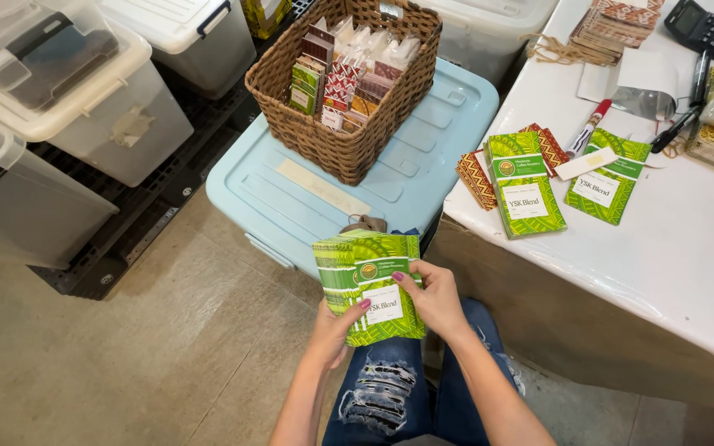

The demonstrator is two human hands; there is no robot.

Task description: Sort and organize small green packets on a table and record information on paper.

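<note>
Both my hands hold a stack of green patterned packets [371, 285] with white labels, over my lap in torn jeans. My left hand [334, 330] grips the stack's lower left edge, thumb on the front. My right hand [437, 299] clasps its right side, thumb across the label. A second pile of green packets [525, 182] lies on the white table [671, 248] to the right, and one more green packet [607, 175] lies beside that pile.
A wicker basket [349, 144] full of small packets stands on a light blue bin lid [423, 165]. Clear storage bins [84, 99] sit at left on a black pallet. Markers [588, 128], a calculator [708, 29], brown patterned packets [617, 21] and twine lie on the table.
</note>
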